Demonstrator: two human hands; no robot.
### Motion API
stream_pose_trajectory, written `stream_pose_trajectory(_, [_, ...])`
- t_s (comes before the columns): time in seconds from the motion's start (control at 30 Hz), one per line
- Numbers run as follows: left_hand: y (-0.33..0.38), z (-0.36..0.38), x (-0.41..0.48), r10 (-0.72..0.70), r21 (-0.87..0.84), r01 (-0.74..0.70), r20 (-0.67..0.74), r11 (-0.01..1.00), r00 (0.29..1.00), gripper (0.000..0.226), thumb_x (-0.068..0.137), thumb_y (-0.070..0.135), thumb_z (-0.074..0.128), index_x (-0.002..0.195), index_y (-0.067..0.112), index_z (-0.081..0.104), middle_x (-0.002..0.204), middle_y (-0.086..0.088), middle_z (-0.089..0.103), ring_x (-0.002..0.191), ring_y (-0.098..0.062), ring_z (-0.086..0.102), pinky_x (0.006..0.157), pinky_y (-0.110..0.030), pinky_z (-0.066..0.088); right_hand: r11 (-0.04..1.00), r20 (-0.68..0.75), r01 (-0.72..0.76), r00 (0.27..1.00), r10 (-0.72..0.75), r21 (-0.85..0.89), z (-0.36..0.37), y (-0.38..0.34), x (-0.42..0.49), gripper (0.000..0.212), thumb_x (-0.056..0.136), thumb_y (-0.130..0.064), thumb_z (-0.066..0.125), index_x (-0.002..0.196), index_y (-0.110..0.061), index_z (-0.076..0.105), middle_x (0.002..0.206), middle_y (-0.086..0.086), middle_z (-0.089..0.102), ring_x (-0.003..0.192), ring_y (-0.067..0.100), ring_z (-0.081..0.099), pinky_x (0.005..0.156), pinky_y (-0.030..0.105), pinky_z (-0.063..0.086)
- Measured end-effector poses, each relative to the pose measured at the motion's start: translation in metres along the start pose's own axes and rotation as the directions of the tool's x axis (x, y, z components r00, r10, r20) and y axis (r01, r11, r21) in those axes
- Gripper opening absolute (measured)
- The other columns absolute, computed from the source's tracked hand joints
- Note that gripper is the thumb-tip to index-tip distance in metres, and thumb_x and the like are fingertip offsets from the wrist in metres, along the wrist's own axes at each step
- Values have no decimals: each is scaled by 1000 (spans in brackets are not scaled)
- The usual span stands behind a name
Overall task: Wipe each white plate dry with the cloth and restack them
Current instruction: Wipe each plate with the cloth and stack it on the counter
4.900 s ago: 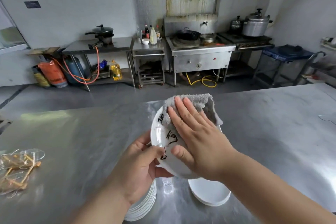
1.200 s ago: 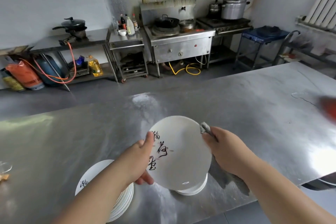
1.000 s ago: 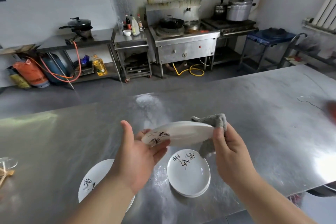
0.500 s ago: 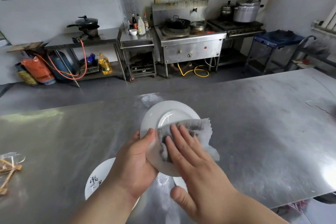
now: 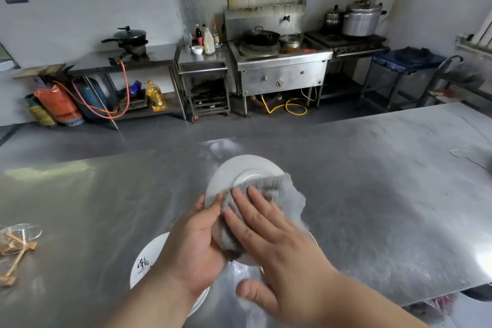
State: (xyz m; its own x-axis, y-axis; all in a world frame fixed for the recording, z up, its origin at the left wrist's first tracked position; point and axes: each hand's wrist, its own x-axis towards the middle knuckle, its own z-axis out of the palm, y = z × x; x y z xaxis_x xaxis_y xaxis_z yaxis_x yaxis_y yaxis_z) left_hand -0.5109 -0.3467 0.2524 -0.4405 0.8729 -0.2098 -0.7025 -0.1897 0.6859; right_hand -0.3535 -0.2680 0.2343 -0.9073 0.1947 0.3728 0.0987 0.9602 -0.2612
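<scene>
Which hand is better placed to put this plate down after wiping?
Probably the left: the left hand grips the plate by its rim, while the right hand only presses the cloth flat against it.

single head cam, looks fwd+down, close over steel table [image 5: 372, 194].

Left hand [image 5: 194, 245]: bare; its back, thumb and wrist show.
Right hand [image 5: 274, 250]: bare; four long fingers and a broad thumb, the nails cut short.
Left forearm [image 5: 149, 303]: bare as far as it shows.
Right forearm [image 5: 354, 303]: bare as far as it shows.
</scene>
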Motion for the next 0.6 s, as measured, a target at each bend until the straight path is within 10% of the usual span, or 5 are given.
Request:
stream_pose_trajectory(0.4, [1,-1,-6,-48,-36,53,112,998,993,32,102,14,53,119,6,79,133,-25,70,124,-34,69,90,-45,62,996,-29,-86,996,86,5,0,0,7,94,98,-76,5,166,-13,17,175,4,4,162,30,0,127,57,21])
stream_pose_trajectory(0.6, [0,-2,-4,-59,13,57,200,998,978,40,96,12,60,135,6,70,131,-25,70,119,-34,71,97,-45,59,997,-50,-55,997,52,-61,-48,34,53,93,97,-73,9,158,-10,40,164,10,39,156,30,27,125,48,26])
